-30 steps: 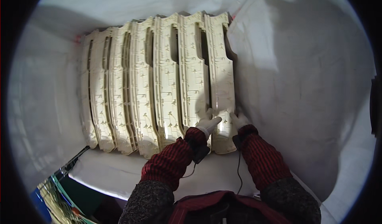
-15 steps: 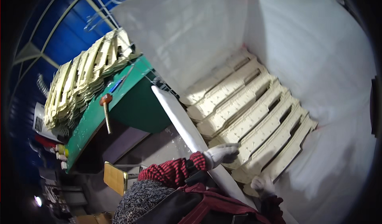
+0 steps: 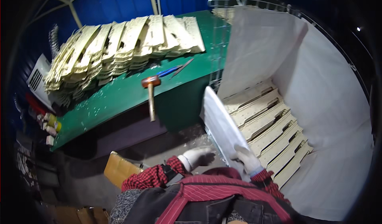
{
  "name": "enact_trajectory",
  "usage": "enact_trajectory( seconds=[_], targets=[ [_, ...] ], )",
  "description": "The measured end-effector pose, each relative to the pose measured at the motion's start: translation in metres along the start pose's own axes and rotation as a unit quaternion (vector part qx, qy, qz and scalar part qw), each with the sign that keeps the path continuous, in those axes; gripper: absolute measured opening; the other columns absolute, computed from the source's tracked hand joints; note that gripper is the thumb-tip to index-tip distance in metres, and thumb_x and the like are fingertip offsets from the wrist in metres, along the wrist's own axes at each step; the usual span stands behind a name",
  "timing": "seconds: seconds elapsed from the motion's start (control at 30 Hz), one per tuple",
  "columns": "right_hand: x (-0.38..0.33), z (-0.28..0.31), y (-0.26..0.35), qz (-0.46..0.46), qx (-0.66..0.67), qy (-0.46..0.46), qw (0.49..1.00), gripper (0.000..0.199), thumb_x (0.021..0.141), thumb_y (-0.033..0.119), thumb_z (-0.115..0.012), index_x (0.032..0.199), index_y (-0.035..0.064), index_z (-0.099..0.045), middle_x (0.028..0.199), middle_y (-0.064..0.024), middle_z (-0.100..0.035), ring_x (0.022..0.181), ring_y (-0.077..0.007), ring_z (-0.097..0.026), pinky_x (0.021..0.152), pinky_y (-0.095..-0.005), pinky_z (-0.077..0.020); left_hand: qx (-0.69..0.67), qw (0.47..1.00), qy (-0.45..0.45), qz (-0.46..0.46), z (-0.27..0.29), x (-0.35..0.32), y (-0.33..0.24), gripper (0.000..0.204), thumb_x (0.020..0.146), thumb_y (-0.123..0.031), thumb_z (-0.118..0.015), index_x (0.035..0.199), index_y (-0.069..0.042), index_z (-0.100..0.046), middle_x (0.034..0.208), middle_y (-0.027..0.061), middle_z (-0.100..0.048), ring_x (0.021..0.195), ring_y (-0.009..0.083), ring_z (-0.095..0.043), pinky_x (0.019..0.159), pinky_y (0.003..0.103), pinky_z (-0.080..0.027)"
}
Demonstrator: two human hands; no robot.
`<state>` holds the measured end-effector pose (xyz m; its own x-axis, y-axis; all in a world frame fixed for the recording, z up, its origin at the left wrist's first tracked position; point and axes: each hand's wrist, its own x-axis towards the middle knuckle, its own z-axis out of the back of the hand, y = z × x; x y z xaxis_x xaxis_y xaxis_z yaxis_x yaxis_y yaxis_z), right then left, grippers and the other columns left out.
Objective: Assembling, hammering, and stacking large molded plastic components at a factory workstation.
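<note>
My right hand point(image 3: 246, 158), in a white glove, grips the white-lined rim point(image 3: 221, 124) of a tall wire bin. Inside the bin, rows of cream die-cut cardboard pieces point(image 3: 266, 120) stand side by side against the white liner point(image 3: 326, 104). My left hand point(image 3: 199, 156), also gloved, hangs just left of the rim with its fingers loosely curled and holds nothing. Both sleeves are red plaid.
A green table point(image 3: 131, 92) on the left carries long stacks of the same cream cardboard pieces point(image 3: 119, 49), a wooden-handled mallet point(image 3: 150, 92) and a blue-handled tool point(image 3: 169, 71). A brown box point(image 3: 119, 170) sits on the floor below. The bin's wire frame point(image 3: 223, 25) rises beside the table.
My view has swung from inside the bin to the green table on the left. Both hands have left the cardboard pieces; the right one now holds the rim and the left one hangs free.
</note>
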<state>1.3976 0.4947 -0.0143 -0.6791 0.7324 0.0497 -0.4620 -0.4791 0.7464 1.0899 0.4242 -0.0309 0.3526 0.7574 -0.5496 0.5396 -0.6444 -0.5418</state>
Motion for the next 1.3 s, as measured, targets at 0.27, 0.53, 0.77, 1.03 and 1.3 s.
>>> enact_trajectory(
  seconds=[0.27, 0.53, 0.77, 1.03, 1.3],
  targets=[
    [0.258, -0.099, 0.135, -0.009, -0.059, 0.109, 0.992, 0.080, 0.092, 0.049, -0.067, 0.152, 0.0006, -0.045, 0.147, -0.0280, -0.055, 0.136, -0.0412, -0.054, 0.113, -0.0407, -0.0448, -0.190, 0.943, -0.093, -0.259, 0.151, -0.158, -0.026, 0.050, 0.105, -0.030, -0.061, 0.148, -0.007, -0.051, 0.134, 0.0146, -0.065, 0.116, 0.0311, -0.067, 0.100, 0.048, -0.056],
    [0.433, -0.267, 0.173, 0.015, -0.216, 0.094, 0.972, 0.096, 0.083, 0.040, -0.078, 0.159, 0.0068, -0.031, 0.132, -0.0259, -0.056, 0.110, -0.0458, -0.065, 0.097, -0.0519, -0.0536, -0.268, 0.881, -0.210, -0.328, 0.178, -0.200, -0.027, 0.051, 0.105, -0.036, -0.060, 0.148, -0.008, -0.052, 0.139, 0.0155, -0.062, 0.119, 0.0318, -0.066, 0.103, 0.048, -0.055],
    [0.541, -0.175, 0.131, 0.217, -0.039, 0.194, 0.956, 0.060, 0.085, 0.028, -0.068, 0.143, 0.0157, -0.061, 0.122, -0.0195, -0.068, 0.106, -0.0362, -0.069, 0.098, -0.0468, -0.0542, -0.316, 0.827, -0.221, -0.410, 0.237, -0.201, -0.064, 0.050, 0.105, -0.039, -0.060, 0.145, -0.010, -0.055, 0.141, 0.0122, -0.062, 0.124, 0.0317, -0.063, 0.105, 0.048, -0.054],
    [0.716, 0.012, -0.062, -0.231, -0.090, -0.385, 0.889, 0.041, 0.095, 0.024, -0.059, 0.127, 0.0013, -0.069, 0.130, -0.0234, -0.068, 0.124, -0.0397, -0.063, 0.107, -0.0459, -0.0494, -0.267, 0.820, -0.289, -0.417, 0.246, -0.164, -0.186, 0.049, 0.105, -0.038, -0.060, 0.144, -0.008, -0.056, 0.139, 0.0115, -0.063, 0.122, 0.0316, -0.063, 0.104, 0.050, -0.055],
    [0.777, 0.016, -0.131, -0.258, -0.105, -0.168, 0.946, 0.039, 0.093, 0.022, -0.058, 0.122, 0.0000, -0.071, 0.131, -0.0256, -0.067, 0.123, -0.0434, -0.063, 0.107, -0.0481, -0.0499, -0.223, 0.878, -0.263, -0.332, 0.261, -0.137, -0.259, 0.047, 0.105, -0.035, -0.061, 0.144, -0.008, -0.055, 0.134, 0.0148, -0.064, 0.118, 0.0329, -0.065, 0.100, 0.049, -0.057]
  ],
)
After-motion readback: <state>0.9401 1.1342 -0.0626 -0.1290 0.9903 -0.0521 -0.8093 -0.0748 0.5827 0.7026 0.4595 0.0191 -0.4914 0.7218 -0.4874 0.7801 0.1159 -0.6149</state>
